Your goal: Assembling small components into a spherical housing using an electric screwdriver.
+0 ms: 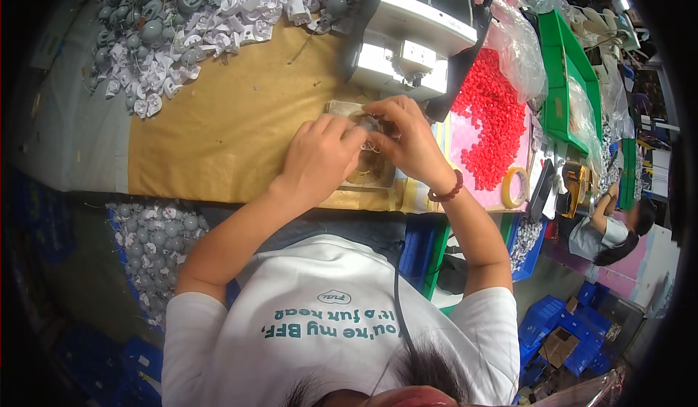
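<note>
Holding a small grey piece (369, 124) just above a square block (372, 178), close to the near edge of the brown-covered table (225, 141), right of its middle. Gripping it narrowly between thumb and fingers of the right hand (411, 139), half hidden there. Bringing the left hand (320, 152) in from the other side, fingers curled and tips close against the piece; for these, cannot tell a pinch from a mere touch. Under the fingertips, also a thin white loop (372, 146), too small to make out fully. Around the right wrist, a dark red bead bracelet (446, 189).

Beyond the hands, toward the far edge, a white machine (418, 21). Over the far left corner, a broad heap of grey balls and white plastic bits (211, 32). To the right, on a pink sheet (462, 139), a spread of little red parts (496, 120), with a roll of tape (515, 187) at the near edge and a clear plastic bag (520, 54) farther back. Past these, a green tray (555, 80).

Below the near edge, at left, more grey balls (163, 236). Well off to the right, a co-worker (598, 238) and, lower down, stacked blue crates (542, 316).
</note>
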`<action>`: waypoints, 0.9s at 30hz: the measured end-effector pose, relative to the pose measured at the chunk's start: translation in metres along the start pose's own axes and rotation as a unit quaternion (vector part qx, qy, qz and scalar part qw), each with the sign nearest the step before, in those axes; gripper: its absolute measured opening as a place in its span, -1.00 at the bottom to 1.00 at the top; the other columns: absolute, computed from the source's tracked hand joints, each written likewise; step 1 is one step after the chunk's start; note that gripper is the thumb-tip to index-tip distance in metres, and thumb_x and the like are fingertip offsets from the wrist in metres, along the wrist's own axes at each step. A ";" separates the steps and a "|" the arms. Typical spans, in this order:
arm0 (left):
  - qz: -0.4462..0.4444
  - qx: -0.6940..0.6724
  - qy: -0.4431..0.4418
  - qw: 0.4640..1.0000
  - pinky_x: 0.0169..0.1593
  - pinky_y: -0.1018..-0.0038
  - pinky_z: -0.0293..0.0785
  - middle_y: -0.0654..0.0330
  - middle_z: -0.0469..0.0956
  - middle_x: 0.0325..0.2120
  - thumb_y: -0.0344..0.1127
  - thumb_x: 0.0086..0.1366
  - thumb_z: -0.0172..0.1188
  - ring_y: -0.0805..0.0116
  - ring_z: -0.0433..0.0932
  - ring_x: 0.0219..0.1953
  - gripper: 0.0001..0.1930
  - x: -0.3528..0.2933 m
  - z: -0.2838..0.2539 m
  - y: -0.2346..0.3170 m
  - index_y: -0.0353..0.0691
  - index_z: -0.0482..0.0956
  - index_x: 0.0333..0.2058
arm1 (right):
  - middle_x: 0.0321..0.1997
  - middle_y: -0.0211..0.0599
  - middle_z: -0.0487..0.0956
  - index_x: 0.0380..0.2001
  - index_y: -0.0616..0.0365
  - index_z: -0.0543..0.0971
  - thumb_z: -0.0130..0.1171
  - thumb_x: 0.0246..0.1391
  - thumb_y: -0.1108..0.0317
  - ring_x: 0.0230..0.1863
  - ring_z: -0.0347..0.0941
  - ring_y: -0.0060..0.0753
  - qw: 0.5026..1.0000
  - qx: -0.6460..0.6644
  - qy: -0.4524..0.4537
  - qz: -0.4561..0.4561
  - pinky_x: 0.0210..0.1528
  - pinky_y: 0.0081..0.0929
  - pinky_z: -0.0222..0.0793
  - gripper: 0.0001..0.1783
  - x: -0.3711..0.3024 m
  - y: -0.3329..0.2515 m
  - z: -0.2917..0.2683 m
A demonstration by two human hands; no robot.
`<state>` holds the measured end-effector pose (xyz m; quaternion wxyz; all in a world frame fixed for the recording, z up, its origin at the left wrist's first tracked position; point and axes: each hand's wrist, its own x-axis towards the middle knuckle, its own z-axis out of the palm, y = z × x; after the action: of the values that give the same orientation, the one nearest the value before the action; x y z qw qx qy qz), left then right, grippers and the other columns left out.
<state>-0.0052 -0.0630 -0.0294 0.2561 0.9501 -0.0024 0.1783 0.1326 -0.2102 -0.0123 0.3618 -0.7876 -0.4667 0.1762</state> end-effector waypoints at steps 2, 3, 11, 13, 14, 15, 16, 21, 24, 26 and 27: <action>-0.046 -0.015 0.014 0.999 -0.12 0.30 0.45 0.20 0.51 -0.23 -0.36 0.05 0.33 0.17 0.50 -0.13 -0.71 0.010 0.001 0.008 -0.15 0.55 -0.20 | -0.08 -0.13 0.47 0.01 0.10 0.55 0.37 -0.06 0.50 0.02 0.38 -0.03 0.999 0.014 0.037 0.007 0.05 -0.22 0.34 -0.51 -0.003 0.000 0.005; -0.052 -0.004 0.006 0.999 -0.12 0.30 0.45 0.21 0.50 -0.24 -0.36 0.04 0.34 0.17 0.49 -0.14 -0.69 0.012 0.002 0.008 -0.15 0.54 -0.20 | -0.07 -0.12 0.47 0.03 0.12 0.53 0.37 -0.07 0.48 0.02 0.38 -0.04 0.998 0.015 0.059 -0.015 0.05 -0.24 0.34 -0.48 -0.003 0.002 0.005; -0.062 0.021 -0.007 0.998 -0.12 0.27 0.44 0.21 0.47 -0.31 -0.33 0.03 0.35 0.18 0.48 -0.17 -0.67 0.015 0.011 0.007 -0.12 0.54 -0.18 | 0.00 -0.14 0.51 0.14 0.32 0.37 0.30 0.13 0.36 -0.04 0.44 -0.32 0.894 -0.050 0.445 0.031 -0.01 -0.43 0.38 -0.44 0.030 0.073 -0.037; -0.058 0.007 -0.003 0.998 -0.15 0.27 0.45 0.21 0.47 -0.32 -0.33 0.04 0.35 0.17 0.51 -0.20 -0.67 0.015 0.009 0.006 -0.12 0.54 -0.18 | -0.06 -0.23 0.56 0.12 0.34 0.37 0.27 0.19 0.32 -0.14 0.48 -0.48 0.922 0.174 0.326 0.118 -0.07 -0.52 0.41 -0.48 0.035 0.083 -0.045; -0.055 0.000 -0.002 0.998 -0.16 0.28 0.45 0.21 0.47 -0.32 -0.33 0.05 0.35 0.16 0.52 -0.22 -0.67 0.015 0.009 0.006 -0.12 0.54 -0.18 | -0.08 -0.24 0.56 0.11 0.34 0.38 0.28 0.18 0.33 -0.16 0.49 -0.49 0.920 0.167 0.337 0.113 -0.09 -0.53 0.41 -0.48 0.033 0.085 -0.048; -0.061 -0.003 -0.001 0.998 -0.18 0.27 0.46 0.20 0.47 -0.33 -0.33 0.05 0.35 0.15 0.53 -0.24 -0.67 0.013 0.011 0.006 -0.12 0.54 -0.17 | -0.09 -0.26 0.56 0.10 0.34 0.38 0.30 0.17 0.34 -0.18 0.49 -0.51 0.919 0.161 0.343 0.105 -0.11 -0.54 0.42 -0.49 0.034 0.083 -0.049; -0.067 -0.007 0.000 0.998 -0.19 0.27 0.46 0.20 0.47 -0.33 -0.33 0.05 0.35 0.14 0.53 -0.27 -0.67 0.012 0.012 0.005 -0.13 0.54 -0.17 | -0.10 -0.27 0.56 0.09 0.34 0.39 0.31 0.16 0.35 -0.21 0.49 -0.53 0.919 0.156 0.349 0.098 -0.12 -0.55 0.42 -0.49 0.034 0.079 -0.050; -0.066 -0.027 0.017 0.997 -0.27 0.21 0.47 0.18 0.48 -0.32 -0.34 0.05 0.35 0.08 0.54 -0.35 -0.67 0.009 0.016 0.005 -0.12 0.55 -0.16 | -0.35 -0.25 0.56 0.26 0.29 0.13 0.23 0.08 0.67 -0.39 0.55 -0.46 0.840 0.239 0.447 -0.191 -0.26 -0.43 0.55 -0.27 0.033 -0.012 -0.068; -0.066 -0.035 0.020 0.997 -0.29 0.19 0.48 0.16 0.50 -0.31 -0.34 0.06 0.35 0.04 0.54 -0.38 -0.67 0.012 0.010 0.006 -0.12 0.55 -0.15 | -0.46 -0.27 0.58 0.20 0.34 0.21 0.17 0.09 0.72 -0.49 0.56 -0.44 0.840 0.342 0.372 -0.198 -0.34 -0.45 0.56 -0.38 0.051 -0.047 -0.083; -0.063 -0.038 0.022 0.997 -0.31 0.18 0.48 0.15 0.50 -0.30 -0.33 0.07 0.34 0.02 0.54 -0.40 -0.67 0.010 0.012 0.006 -0.13 0.56 -0.15 | -0.46 -0.29 0.59 0.07 0.33 0.34 0.21 0.08 0.68 -0.52 0.55 -0.48 0.849 0.320 0.366 -0.207 -0.41 -0.50 0.53 -0.52 0.069 -0.044 -0.083; -0.070 -0.032 0.013 0.997 -0.30 0.18 0.48 0.15 0.51 -0.30 -0.33 0.07 0.34 0.01 0.54 -0.39 -0.68 0.010 0.012 0.006 -0.13 0.56 -0.15 | -0.48 -0.27 0.58 0.11 0.36 0.30 0.21 0.07 0.68 -0.52 0.55 -0.44 0.866 0.297 0.352 -0.195 -0.38 -0.47 0.51 -0.46 0.077 -0.040 -0.085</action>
<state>0.0076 -0.0734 -0.0322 0.2979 0.9370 0.0621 0.1718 0.1995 -0.1659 0.0786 0.7457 -0.5457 -0.3781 -0.0564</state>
